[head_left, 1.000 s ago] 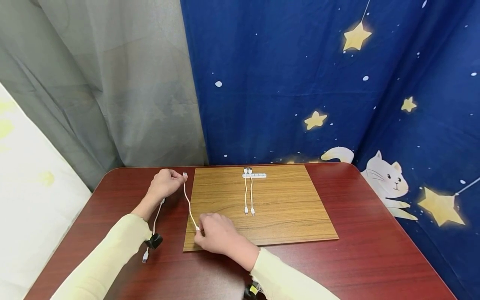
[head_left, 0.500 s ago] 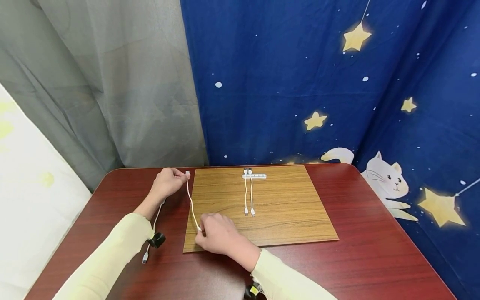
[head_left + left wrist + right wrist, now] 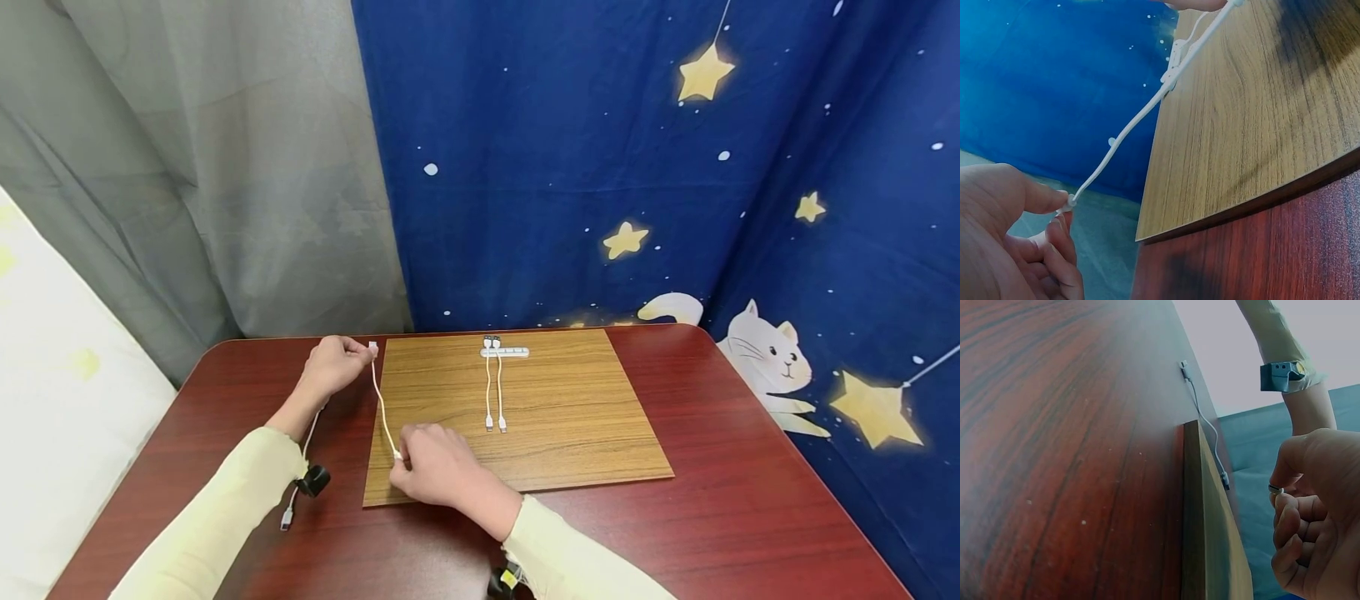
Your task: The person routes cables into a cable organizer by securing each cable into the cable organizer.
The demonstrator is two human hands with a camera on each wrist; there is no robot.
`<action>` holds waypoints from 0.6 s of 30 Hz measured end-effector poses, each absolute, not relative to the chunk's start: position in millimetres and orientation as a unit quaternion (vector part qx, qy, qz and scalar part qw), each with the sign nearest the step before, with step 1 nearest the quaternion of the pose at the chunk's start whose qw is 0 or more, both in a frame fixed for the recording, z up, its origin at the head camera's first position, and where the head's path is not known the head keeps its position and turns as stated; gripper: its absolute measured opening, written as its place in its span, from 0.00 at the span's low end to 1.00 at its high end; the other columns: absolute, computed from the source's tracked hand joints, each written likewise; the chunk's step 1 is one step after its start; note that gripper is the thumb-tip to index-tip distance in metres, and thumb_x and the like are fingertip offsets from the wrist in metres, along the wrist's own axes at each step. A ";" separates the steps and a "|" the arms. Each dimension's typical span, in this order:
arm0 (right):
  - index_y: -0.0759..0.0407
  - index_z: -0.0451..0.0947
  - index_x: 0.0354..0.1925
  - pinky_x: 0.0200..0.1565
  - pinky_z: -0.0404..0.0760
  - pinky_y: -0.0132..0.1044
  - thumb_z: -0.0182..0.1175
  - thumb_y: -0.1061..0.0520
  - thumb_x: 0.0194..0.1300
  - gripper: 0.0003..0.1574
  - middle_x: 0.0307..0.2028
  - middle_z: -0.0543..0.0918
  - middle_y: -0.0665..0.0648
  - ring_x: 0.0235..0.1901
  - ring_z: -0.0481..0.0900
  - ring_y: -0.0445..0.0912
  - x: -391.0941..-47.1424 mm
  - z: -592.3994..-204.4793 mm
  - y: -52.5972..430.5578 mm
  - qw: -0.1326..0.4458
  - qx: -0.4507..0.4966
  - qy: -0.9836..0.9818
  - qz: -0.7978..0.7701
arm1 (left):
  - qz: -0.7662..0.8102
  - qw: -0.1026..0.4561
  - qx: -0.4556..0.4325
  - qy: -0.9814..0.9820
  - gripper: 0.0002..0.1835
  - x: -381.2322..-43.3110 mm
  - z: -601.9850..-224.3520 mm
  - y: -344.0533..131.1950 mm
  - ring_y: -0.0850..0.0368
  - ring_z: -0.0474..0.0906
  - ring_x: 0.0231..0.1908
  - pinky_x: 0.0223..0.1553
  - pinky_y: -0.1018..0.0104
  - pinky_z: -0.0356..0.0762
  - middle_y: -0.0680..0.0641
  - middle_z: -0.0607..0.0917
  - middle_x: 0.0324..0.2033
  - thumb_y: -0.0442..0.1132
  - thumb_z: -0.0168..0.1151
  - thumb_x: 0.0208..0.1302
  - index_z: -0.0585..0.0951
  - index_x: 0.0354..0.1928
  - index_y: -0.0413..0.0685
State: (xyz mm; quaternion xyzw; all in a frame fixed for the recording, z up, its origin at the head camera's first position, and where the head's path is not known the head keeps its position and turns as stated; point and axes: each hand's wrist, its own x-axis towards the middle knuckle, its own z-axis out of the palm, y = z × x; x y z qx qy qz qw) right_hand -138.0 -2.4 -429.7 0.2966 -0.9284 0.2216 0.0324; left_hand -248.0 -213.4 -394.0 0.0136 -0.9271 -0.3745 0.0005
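A short white USB cable stretches between both hands, slightly bowed. My left hand pinches its far end between thumb and fingertips, and the plug sticks up past them. In the left wrist view the cable slants up from those fingertips. My right hand pinches the near end over the wooden board's front left part; in the right wrist view a small metal plug tip pokes out between thumb and forefinger. On the board, a white cable clip strip holds two similar cables side by side.
Another white USB cable lies on the red-brown table left of the board, partly hidden under my left forearm. A grey curtain and a blue starry curtain hang behind the table.
My left hand has shifted slightly right with the cable's far end, toward the board's left edge. The right hand stays nearly still, and the head view has turned a little.
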 end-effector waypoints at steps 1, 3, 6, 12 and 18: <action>0.47 0.68 0.24 0.22 0.68 0.34 0.65 0.54 0.52 0.13 0.21 0.70 0.43 0.20 0.69 0.40 -138.1 -429.2 -2.0 0.033 0.297 -0.928 0.222 | -0.376 -0.001 0.015 -0.927 0.22 -248.0 -393.8 -213.1 0.43 0.79 0.46 0.45 0.49 0.75 0.43 0.87 0.44 0.55 0.60 0.70 0.87 0.43 0.41; 0.47 0.68 0.24 0.22 0.68 0.35 0.66 0.54 0.52 0.14 0.21 0.70 0.43 0.20 0.69 0.40 -138.3 -427.8 -1.3 0.032 0.297 -0.928 0.224 | -0.377 -0.002 0.016 -0.926 0.21 -248.7 -394.2 -212.7 0.42 0.79 0.47 0.46 0.48 0.75 0.42 0.87 0.44 0.54 0.60 0.71 0.86 0.43 0.41; 0.47 0.68 0.23 0.22 0.68 0.35 0.65 0.54 0.52 0.13 0.21 0.70 0.43 0.20 0.69 0.40 -138.8 -427.1 -1.1 0.028 0.298 -0.927 0.225 | -0.378 -0.001 0.016 -0.926 0.21 -249.9 -395.6 -212.4 0.42 0.79 0.47 0.46 0.48 0.75 0.41 0.86 0.44 0.53 0.61 0.70 0.86 0.43 0.41; 0.47 0.68 0.24 0.22 0.67 0.34 0.65 0.55 0.51 0.13 0.21 0.70 0.43 0.20 0.69 0.40 -140.0 -426.9 -0.3 0.027 0.302 -0.926 0.227 | -0.383 0.003 0.011 -0.924 0.20 -250.2 -396.9 -211.6 0.45 0.79 0.43 0.43 0.51 0.74 0.43 0.87 0.42 0.53 0.61 0.70 0.87 0.42 0.41; 0.48 0.69 0.24 0.21 0.67 0.35 0.64 0.55 0.51 0.11 0.20 0.70 0.43 0.20 0.69 0.40 -141.7 -427.1 1.7 0.026 0.303 -0.924 0.233 | -0.382 0.001 0.013 -0.924 0.20 -250.8 -396.5 -210.9 0.45 0.79 0.43 0.42 0.51 0.74 0.43 0.86 0.41 0.53 0.61 0.71 0.86 0.41 0.41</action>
